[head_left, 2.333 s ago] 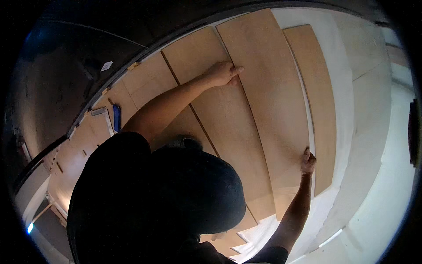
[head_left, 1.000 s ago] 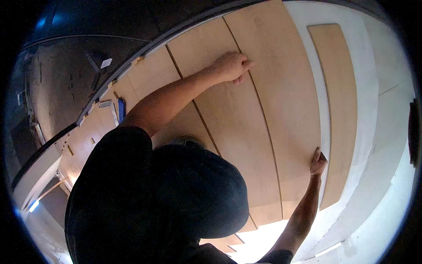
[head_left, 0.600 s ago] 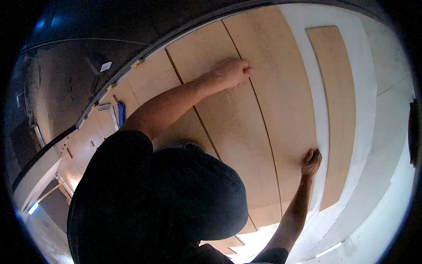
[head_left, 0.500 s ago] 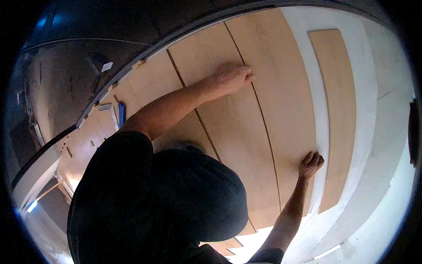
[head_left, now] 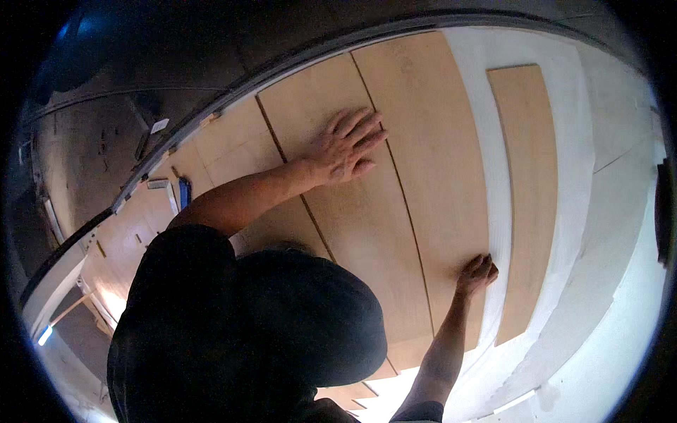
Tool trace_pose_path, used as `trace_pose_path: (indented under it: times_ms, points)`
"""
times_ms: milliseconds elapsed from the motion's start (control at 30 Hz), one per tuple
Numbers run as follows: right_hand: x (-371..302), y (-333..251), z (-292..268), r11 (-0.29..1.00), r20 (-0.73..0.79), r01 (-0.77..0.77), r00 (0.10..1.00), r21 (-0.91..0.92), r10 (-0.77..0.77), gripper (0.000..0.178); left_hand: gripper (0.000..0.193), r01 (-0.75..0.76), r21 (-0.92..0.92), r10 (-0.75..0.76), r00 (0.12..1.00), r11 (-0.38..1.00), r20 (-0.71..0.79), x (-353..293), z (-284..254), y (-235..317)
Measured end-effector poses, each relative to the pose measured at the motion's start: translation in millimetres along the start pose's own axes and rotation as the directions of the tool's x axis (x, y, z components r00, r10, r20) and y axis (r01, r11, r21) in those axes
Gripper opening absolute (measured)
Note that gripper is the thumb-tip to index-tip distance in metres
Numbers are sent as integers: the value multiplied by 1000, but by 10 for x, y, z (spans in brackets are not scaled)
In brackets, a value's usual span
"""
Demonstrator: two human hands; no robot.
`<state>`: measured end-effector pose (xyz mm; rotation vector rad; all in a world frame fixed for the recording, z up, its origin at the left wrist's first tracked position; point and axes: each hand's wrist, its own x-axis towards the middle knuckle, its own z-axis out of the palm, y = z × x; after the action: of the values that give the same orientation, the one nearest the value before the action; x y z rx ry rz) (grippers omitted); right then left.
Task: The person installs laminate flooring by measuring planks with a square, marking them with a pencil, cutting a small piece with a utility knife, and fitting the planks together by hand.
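Observation:
Light wood-look floor planks (head_left: 451,176) lie side by side with dark lines between them. My left hand (head_left: 345,146) is open, palm down and fingers spread, over one plank, its fingertips at the dark seam (head_left: 396,173) to the right. Nothing shows in it. My right hand (head_left: 477,274) is closed in a fist at the outer edge of the rightmost joined plank, near its lower end. I see no object in it. A narrow loose plank (head_left: 527,197) lies apart on the white underlay (head_left: 502,211), right of my right hand.
At the left lie a metal square (head_left: 168,189) and a blue-handled tool (head_left: 185,192). Small wooden spacers (head_left: 210,120) sit along the dark far wall edge (head_left: 233,99). A bare grey floor strip (head_left: 606,211) runs at the right. A dark cap (head_left: 310,317) and sleeve cover the lower middle.
My left hand has gone from a fist at the seam to spread fingers, a little further left. My right fist stays at the plank edge. The whole view has shifted slightly.

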<state>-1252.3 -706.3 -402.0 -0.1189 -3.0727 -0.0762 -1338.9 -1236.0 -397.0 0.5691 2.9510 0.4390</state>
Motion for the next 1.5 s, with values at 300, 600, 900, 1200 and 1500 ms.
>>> trace_pose_path:
  times_ms: [300,600,900,1200,1500]
  points:
    - [-64,-131,69,992,5,-110,994,55,110,54,62,7,-91,-8,1000,996,-4,16,2,-36]
    - [-49,-272,147,953,2,-298,954,56,299,64,61,11,-162,-11,1000,987,-1,38,32,-78]
    - [-82,-341,200,940,-12,-330,943,84,333,66,58,12,-48,-9,998,999,61,-53,77,-87]
    - [-312,-196,122,941,-12,-316,947,118,320,67,55,-67,-87,71,997,994,43,-8,56,-81]
    - [-190,-159,46,959,83,-217,969,-180,234,55,52,-205,31,207,973,978,-97,-53,-42,-16]
